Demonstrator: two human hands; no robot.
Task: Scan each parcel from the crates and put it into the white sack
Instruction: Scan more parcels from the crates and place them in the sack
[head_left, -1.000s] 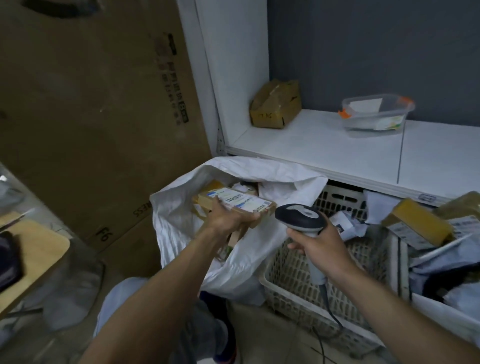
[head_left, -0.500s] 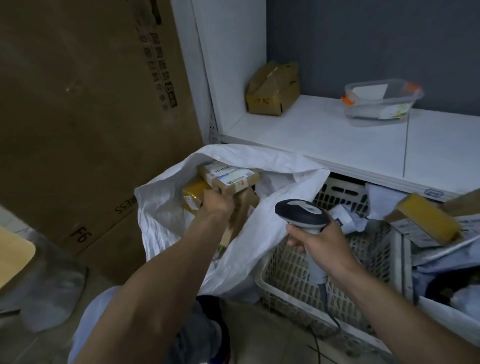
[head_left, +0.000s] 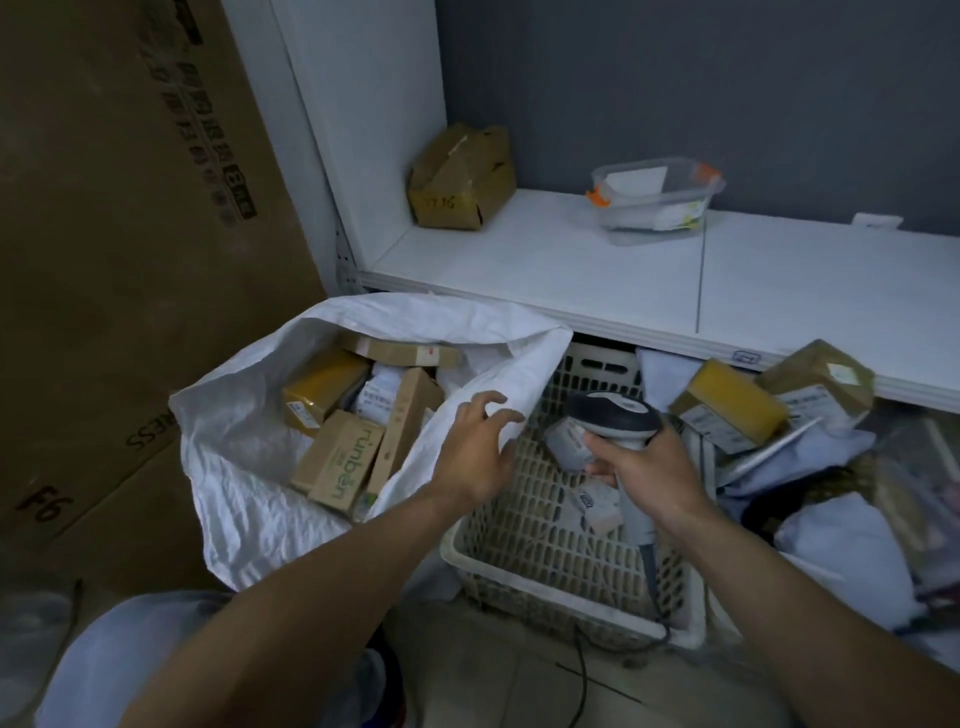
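Withdrawn from the white sack (head_left: 249, 499), left hand (head_left: 475, 449) hovers released, fingers spread; right hand (head_left: 652, 467) grasps the scanner (head_left: 613, 418)

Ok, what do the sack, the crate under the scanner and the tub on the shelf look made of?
Sack: probably woven plastic, matte white, holding stiff creases. Crate: moulded plastic, dull off-white, with slotted lattice walls. Tub: clear, glossy plastic; papers show through it.

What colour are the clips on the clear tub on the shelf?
Orange clips, seen in the head view.
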